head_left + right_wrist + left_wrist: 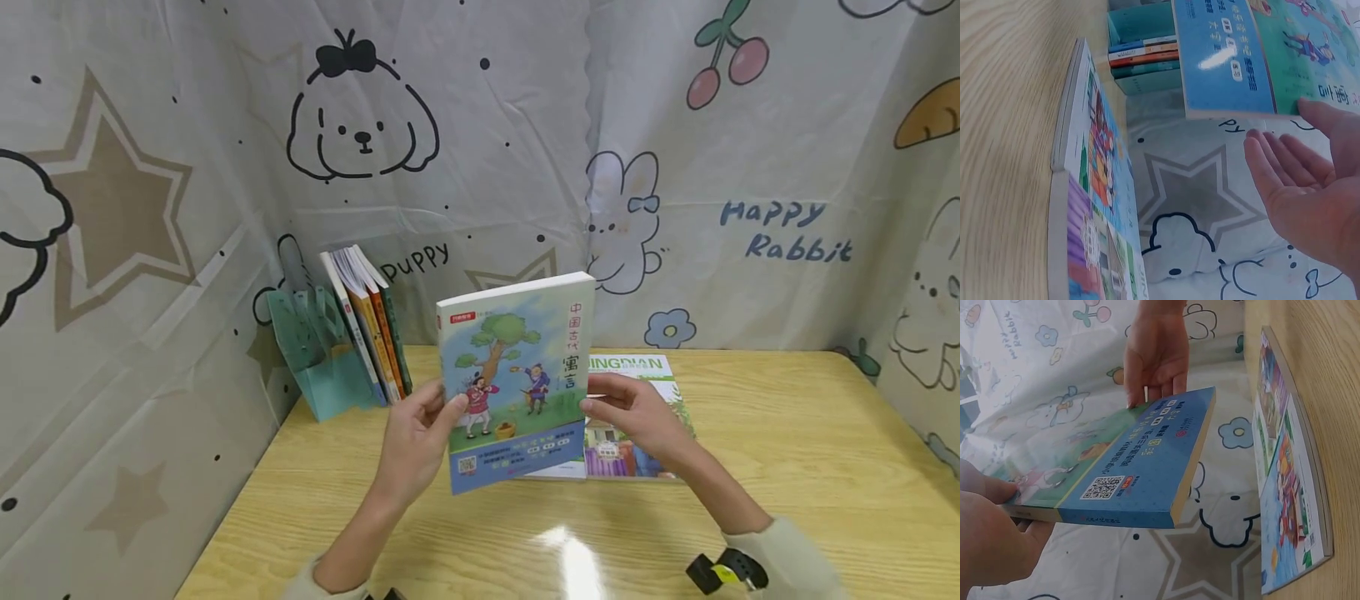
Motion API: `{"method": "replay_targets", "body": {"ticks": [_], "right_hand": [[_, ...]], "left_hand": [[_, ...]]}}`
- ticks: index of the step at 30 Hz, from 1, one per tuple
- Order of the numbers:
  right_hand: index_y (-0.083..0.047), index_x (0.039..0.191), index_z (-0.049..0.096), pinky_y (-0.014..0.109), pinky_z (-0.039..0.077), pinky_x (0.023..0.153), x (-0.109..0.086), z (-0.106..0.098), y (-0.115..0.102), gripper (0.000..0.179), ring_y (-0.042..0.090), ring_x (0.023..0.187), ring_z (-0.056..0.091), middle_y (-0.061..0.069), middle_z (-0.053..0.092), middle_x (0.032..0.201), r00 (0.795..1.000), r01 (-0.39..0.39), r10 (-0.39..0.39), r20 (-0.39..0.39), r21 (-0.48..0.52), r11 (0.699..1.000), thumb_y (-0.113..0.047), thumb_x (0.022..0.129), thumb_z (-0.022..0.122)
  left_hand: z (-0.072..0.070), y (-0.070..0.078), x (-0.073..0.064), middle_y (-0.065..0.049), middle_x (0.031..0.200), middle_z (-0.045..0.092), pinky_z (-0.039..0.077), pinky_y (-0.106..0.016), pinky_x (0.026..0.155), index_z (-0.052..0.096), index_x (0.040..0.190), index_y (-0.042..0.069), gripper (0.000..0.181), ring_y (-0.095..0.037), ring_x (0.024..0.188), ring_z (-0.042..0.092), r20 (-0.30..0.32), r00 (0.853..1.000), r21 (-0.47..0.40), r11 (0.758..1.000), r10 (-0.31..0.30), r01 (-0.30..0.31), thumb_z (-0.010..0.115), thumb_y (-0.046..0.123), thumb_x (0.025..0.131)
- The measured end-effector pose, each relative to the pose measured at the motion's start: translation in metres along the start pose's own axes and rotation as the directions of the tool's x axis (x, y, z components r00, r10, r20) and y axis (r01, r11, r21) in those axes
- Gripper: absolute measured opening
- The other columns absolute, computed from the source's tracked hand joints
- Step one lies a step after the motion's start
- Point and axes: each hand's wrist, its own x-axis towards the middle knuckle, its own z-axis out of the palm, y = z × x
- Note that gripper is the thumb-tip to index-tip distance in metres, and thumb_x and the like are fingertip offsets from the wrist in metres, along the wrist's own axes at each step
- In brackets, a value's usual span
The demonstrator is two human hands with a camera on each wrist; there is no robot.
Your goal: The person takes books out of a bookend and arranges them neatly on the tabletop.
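A storybook (517, 358) with a tree and two figures on its cover is held up, tilted, above the table. My left hand (416, 442) grips its left edge, thumb on the front cover and fingers behind. At the opposite edge is my right hand (637, 417); in the right wrist view its thumb touches the book's edge, while its loosely bent fingers (1282, 159) stand apart from the cover. Behind the storybook, two flat books lie side by side: a purple-and-green one (630, 454) and one with a colourful picture (1102, 150), mostly hidden in the head view.
A teal bookend (341, 387) stands at the table's back left, with several upright books (371, 333) leaning in it. Printed curtains (510, 192) enclose the wooden table (787, 433) at the back and sides. A dark band (727, 571) is on the right wrist.
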Motion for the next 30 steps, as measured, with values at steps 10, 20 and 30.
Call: {"method": "replay_targets", "body": {"ticks": [10, 20, 30], "right_hand": [[0.003, 0.137, 0.057, 0.045, 0.052, 0.094, 0.000, 0.004, -0.001, 0.041, 0.024, 0.108, 0.067, 0.020, 0.065, 0.125, 0.999, 0.018, -0.019, 0.036, 0.053, 0.998, -0.018, 0.101, 0.062], [0.004, 0.117, 0.070, 0.038, 0.058, 0.081, -0.006, -0.003, 0.002, 0.026, 0.021, 0.090, 0.069, 0.012, 0.071, 0.104, 0.993, 0.116, -0.116, -0.012, -0.006, 0.993, -0.015, 0.102, 0.061], [0.004, 0.130, 0.063, 0.044, 0.059, 0.075, -0.011, -0.008, 0.002, 0.032, 0.029, 0.092, 0.072, 0.017, 0.071, 0.114, 0.990, 0.138, -0.138, 0.009, 0.055, 0.989, -0.012, 0.103, 0.058]], "left_hand": [[0.006, -0.001, 0.000, -0.007, 0.078, 0.066, 0.044, -0.022, 0.056, 0.068, 0.115, -0.002, 0.020, -0.009, 0.061, 0.050, 0.023, 0.999, -0.019, 0.999, -0.049, 0.049, 0.061, 0.009, 0.101], [0.007, 0.001, 0.002, -0.011, 0.094, 0.073, 0.049, -0.024, 0.061, 0.067, 0.117, -0.003, 0.021, -0.013, 0.070, 0.061, 0.073, 0.994, -0.043, 0.995, -0.082, 0.085, 0.060, 0.008, 0.101], [0.009, 0.002, 0.003, -0.014, 0.103, 0.073, 0.053, -0.027, 0.071, 0.067, 0.120, -0.003, 0.024, -0.021, 0.086, 0.068, 0.105, 0.987, -0.052, 0.991, -0.120, 0.126, 0.061, 0.010, 0.101]]}}
